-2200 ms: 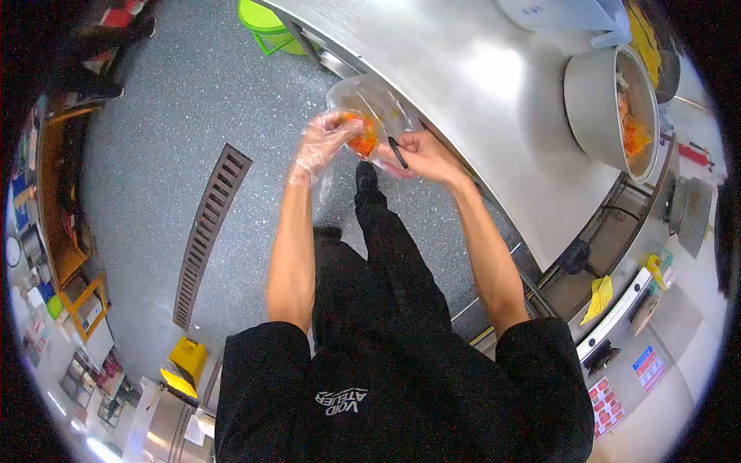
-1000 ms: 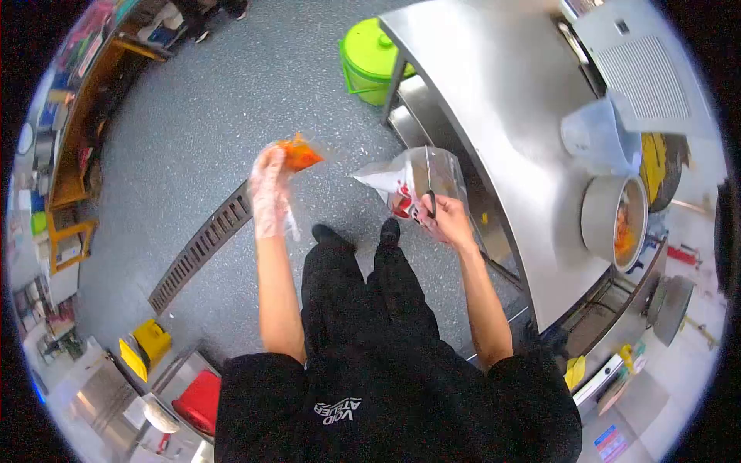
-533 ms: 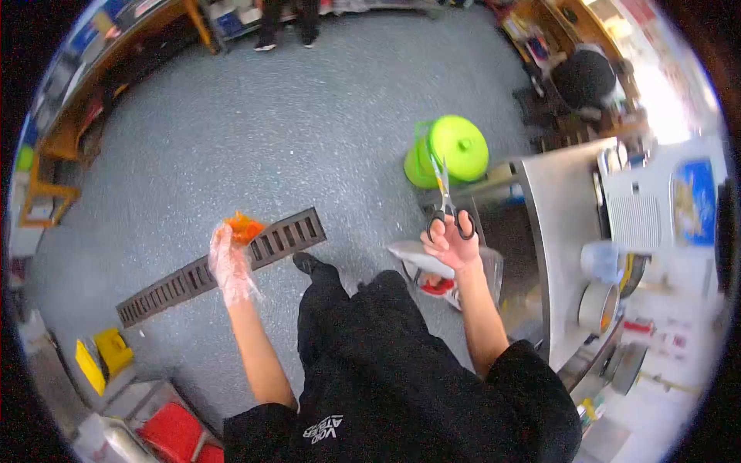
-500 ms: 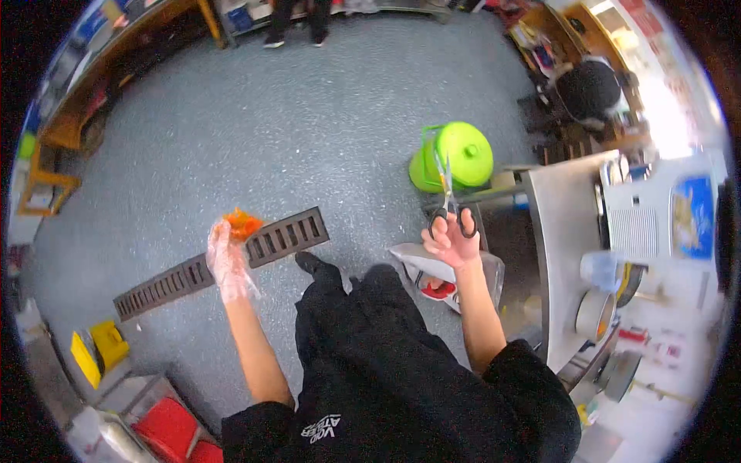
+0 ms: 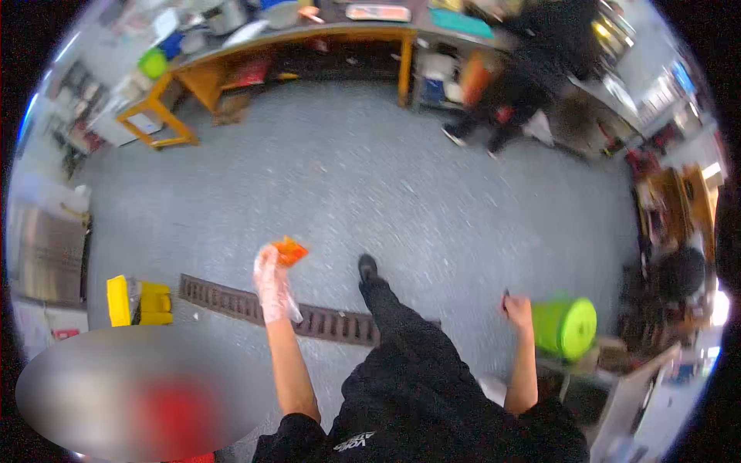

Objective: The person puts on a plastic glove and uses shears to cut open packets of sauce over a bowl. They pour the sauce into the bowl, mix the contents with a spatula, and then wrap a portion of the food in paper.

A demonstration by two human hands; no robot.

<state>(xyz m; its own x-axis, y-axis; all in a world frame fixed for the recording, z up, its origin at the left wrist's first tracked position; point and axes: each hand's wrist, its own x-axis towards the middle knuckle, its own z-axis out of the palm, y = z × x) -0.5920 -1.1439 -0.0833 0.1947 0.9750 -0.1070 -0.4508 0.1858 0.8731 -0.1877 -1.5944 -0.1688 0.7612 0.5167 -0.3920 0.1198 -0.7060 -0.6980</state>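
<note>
My left hand (image 5: 272, 284), in a clear plastic glove, is closed on a bright orange, shiny piece (image 5: 291, 251) that looks like a small packet or a bit of food; its kind is too blurred to tell. My right hand (image 5: 519, 310) is bare and closed on the scissors (image 5: 506, 296); only a small dark part shows, with the blades out of sight. Just right of that hand stands a green lidded bucket (image 5: 549, 330) on the floor. Both hands are held out in front of my body, well apart.
A drain grate (image 5: 332, 322) crosses the floor under my left arm. At the left is a yellow bucket-like object (image 5: 154, 302). Across the room a person in dark clothes (image 5: 532, 62) stands by a long worktable (image 5: 309, 35). A blurred patch hides the lower left.
My view has swung left, bringing the long worktable into sight and shifting the green bucket rightward. My right hand has turned, so the scissor blades no longer show. The left still holds the orange piece.
</note>
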